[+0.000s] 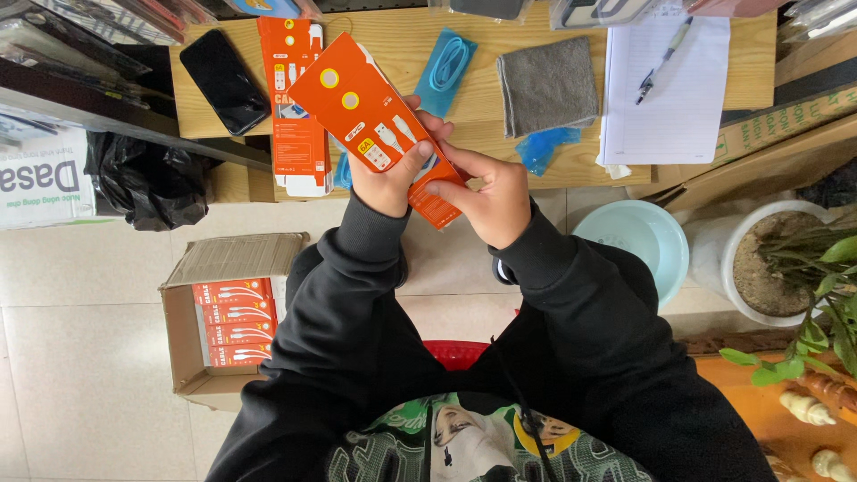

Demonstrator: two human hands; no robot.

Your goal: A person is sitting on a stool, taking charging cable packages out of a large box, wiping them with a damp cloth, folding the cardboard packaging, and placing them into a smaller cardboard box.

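Both my hands hold one orange box (375, 125), long and flat, tilted so its far end leans left above the near edge of the table (571, 161). My left hand (393, 174) grips it from the left side, thumb pressed flat on its printed face and fingers curled behind. My right hand (486, 201) pinches the near end of the box, fingers bent on its edge and thumb laid along it. The box is clear of the table, held in the air.

On the table just left of the held box lies a second orange box (295, 107), partly covered by the first. Farther left lies a black phone (223, 80). Right of my hands lie a blue cable bag (446, 67), a grey cloth (546, 85) and a smaller blue bag (546, 147) at the table's near edge. Farther right is a white pad (669, 98) with a pen (662, 61) on it.

On the floor to my left stands an open carton (192, 357) holding a stack of orange boxes. A black plastic bag (147, 183) sits beyond it. To my right are a pale blue bowl (643, 241) and a white plant pot (777, 268).
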